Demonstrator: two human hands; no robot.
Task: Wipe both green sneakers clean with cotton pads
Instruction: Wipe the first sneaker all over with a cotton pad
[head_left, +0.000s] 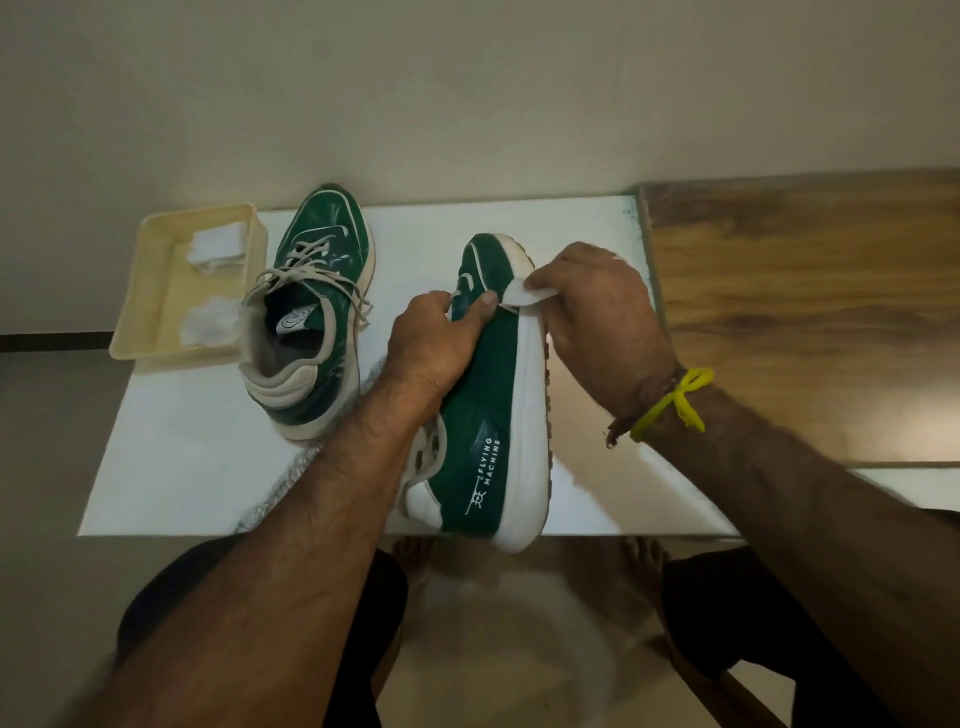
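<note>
Fingers (540, 283) of the right hand (597, 322) pinch a white cotton pad (524, 296) against the white edge of a green sneaker (483, 395) in the middle of the frame. Fingers of the left hand (436, 343) curl around the top of that sneaker and hold it tipped on its side. Under it is a white table (208, 467). The other green sneaker (311, 322) stands upright on the table, left of middle. At the upper left sits a cream tray (135, 312) with more cotton pads (215, 249) inside. A yellow string (675, 400) is tied on the right wrist.
</note>
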